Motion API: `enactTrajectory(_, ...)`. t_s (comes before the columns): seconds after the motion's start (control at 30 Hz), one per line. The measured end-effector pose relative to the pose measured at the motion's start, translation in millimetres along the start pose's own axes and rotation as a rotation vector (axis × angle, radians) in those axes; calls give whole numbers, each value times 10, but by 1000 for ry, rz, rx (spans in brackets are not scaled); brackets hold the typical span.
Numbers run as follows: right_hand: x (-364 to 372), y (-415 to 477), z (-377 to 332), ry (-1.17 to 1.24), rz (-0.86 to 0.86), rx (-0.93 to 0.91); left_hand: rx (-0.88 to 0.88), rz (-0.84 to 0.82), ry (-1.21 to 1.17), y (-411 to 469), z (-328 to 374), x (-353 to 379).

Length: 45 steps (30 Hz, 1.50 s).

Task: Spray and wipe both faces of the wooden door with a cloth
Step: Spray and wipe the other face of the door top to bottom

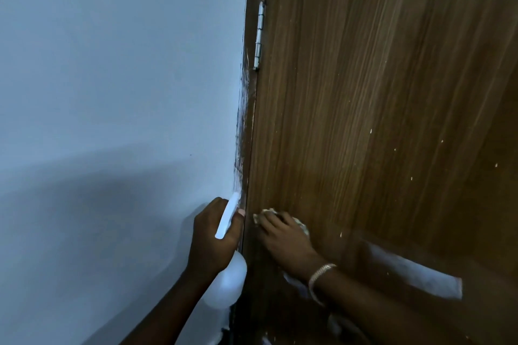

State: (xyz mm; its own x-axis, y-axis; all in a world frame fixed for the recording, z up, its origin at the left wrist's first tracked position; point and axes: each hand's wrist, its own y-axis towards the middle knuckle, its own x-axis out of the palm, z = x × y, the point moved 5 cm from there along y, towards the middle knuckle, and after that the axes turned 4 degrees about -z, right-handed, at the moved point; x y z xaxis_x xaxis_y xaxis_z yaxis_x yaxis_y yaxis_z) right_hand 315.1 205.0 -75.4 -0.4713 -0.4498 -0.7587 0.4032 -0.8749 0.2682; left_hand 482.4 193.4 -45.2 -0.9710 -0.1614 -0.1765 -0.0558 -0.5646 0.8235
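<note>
Right grip presses cloth flat on wooden door; left grip clasps spray bottle beside hinge edge.

Brown wooden door; pale cloth pressed against it, low

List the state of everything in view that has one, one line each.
Wooden door: closed against its frame, flecked with white spots.
Hinge: folded shut.
Spray bottle: gripped in left hand.
Cloth: bunched, pressed on door under right hand.
Bracelet: on right wrist.
</note>
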Motion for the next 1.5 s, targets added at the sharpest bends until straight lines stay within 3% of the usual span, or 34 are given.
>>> enactTrajectory(0.1, -274, -260, 397, 6, 195, 260, -42, -23, -16, -123, -55, -15)
enactTrajectory(0.2, -683, 112, 740, -2, 354, 498, -67, -54, -20, -246, -77, 17)
enactTrajectory(0.27, -553, 473, 543, 14, 279, 409, -83, -73, -8, -301, -76, 34)
enactTrajectory(0.33, -82, 590, 102, -11, 108, 199, -79, -87, -13, -336, -42, 24)
enactTrajectory(0.4, 384, 294, -282, 16, -26, 42, -67, -98, -18, -353, -7, 0)
enactTrajectory(0.47, 507, -217, -337, 67, -29, 52, -67, -104, -26, -343, -14, -41)
enactTrajectory(0.57, 321, -661, -5, 183, 155, 336, -63, -111, -32, -331, -33, -78)
enactTrajectory(0.67, -21, -281, 248, 193, 359, 601, -35, -108, -27, -356, 16, -101)
enactTrajectory(0.7, -70, -95, 210, 204, 336, 575, -33, -121, -21, -366, 29, -87)
enactTrajectory(0.83, 461, 153, -390, 116, 31, 126, -17, -188, -15, -393, 63, -18)
enactTrajectory(0.9, 637, -207, -515, 113, -22, 88, -23, -247, -57, -426, 99, 52)
enactTrajectory(0.97, 608, -636, -373, 168, 55, 190, -16, -327, -128, -553, 76, 126)
enactTrajectory(1.1, 291, -1339, 298, 273, 269, 667, -43, -538, -160, -923, -60, 417)
enactTrajectory(1.2, -70, -1214, 605, 300, 476, 955, -33, -602, -91, -1088, -99, 584)
enactTrajectory(1.23, -137, -1008, 624, 305, 478, 972, -41, -618, -83, -1102, -108, 609)
enactTrajectory(1.27, -134, -763, 545, 298, 420, 890, -57, -620, -82, -1089, -117, 619)
enactTrajectory(1.33, 146, -362, 135, 209, 256, 519, -87, -604, -101, -1029, -126, 605)
enactTrajectory(1.4, 590, -476, -285, 118, 128, 231, -109, -614, -155, -987, -133, 603)
enactTrajectory(1.5, 837, -1184, -293, 130, 106, 275, -137, -565, -207, -968, -191, 572)
